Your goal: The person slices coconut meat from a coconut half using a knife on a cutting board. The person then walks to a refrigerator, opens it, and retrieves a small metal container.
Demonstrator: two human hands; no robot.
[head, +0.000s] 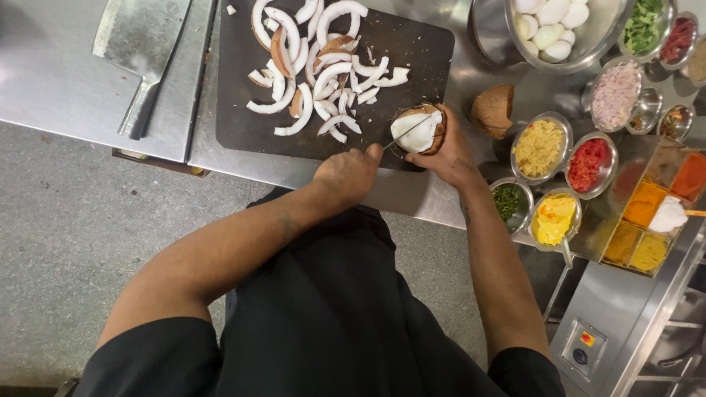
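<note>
My left hand grips a small knife, and the thin blade pokes into the white flesh of a coconut half. My right hand cups that coconut half from below, at the near right corner of a dark cutting board. Several curved white coconut slices, some with brown skin, lie piled on the board. An empty brown coconut shell half sits on the steel counter just right of the board.
A cleaver lies on the steel surface at the left. At the right stand a big steel bowl of peeled eggs, several small bowls of chopped ingredients, and a tray of coloured spices. Grey floor lies below left.
</note>
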